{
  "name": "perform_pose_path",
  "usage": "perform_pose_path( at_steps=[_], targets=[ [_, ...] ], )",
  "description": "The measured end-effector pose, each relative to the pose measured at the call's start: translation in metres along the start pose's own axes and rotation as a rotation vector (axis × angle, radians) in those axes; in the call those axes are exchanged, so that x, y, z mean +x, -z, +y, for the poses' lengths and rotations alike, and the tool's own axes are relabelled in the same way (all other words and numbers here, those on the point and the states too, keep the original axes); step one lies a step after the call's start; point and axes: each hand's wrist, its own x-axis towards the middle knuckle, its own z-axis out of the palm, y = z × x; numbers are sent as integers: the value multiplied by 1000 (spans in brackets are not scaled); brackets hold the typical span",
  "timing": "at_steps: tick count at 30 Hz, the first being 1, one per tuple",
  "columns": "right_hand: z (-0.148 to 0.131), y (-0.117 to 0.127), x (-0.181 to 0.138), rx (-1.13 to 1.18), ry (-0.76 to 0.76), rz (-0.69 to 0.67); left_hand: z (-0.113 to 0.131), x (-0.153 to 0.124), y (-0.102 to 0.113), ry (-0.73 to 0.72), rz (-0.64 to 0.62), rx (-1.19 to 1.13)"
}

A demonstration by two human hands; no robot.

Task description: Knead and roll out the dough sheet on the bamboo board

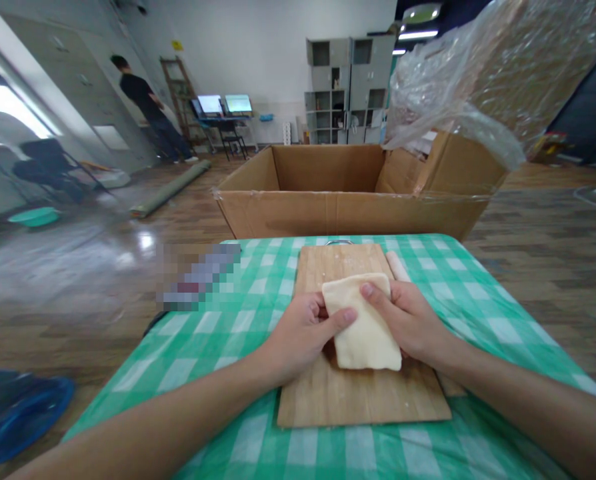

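A flat, pale sheet of dough (365,337), roughly rectangular, is held up above a wooden cutting board (323,397). My left hand (305,330) grips its left edge, thumb on the near face and fingers behind. On the other side my right hand (411,320) pinches the sheet the same way, its thumb near the upper middle. The fingertips behind the dough are hidden. Beyond my right hand, the end of a pale rolling pin (397,267) shows beside the board; the rest of it is covered by my hand and arm.
A green-and-white checked cloth (248,387) covers the table. A blurred-out object (201,277) lies at its left edge. Past the far edge stands a large open cardboard box (353,213) with plastic wrap. A person (151,107) stands far left, and a blue plastic bag (23,413) is at lower left.
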Motion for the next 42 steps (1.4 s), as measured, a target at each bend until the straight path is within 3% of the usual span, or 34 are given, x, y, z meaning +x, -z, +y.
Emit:
perform_pose_path(
  at_steps=[5, 11, 18, 22, 26, 30, 36, 42],
  targets=[
    [-1, 3, 0, -34, -7, 22, -4, -1, 2, 1, 82, -36],
    [-1, 5, 4, -75, -4, -120, -9, 1, 3, -36, 103, -109],
    [-1, 3, 1, -109, 79, 59, -8, 3, 4, 24, 111, -61],
    [0, 4, 0, -149, 115, 68, -5, 2, 4, 26, 42, -104],
    [0, 3, -1, -79, 19, -4, -1, 0, 2, 15, -68, -26],
    [-2, 2, -2, -98, -45, -101, -1, -2, 2, -37, -63, -8],
    [-3, 2, -2, -208, 123, 15, -3, -1, 2, -15, 14, -137],
    [-6, 0, -4, -204, 69, 67, -4, 0, 0, 41, 63, -43]
  ],
)
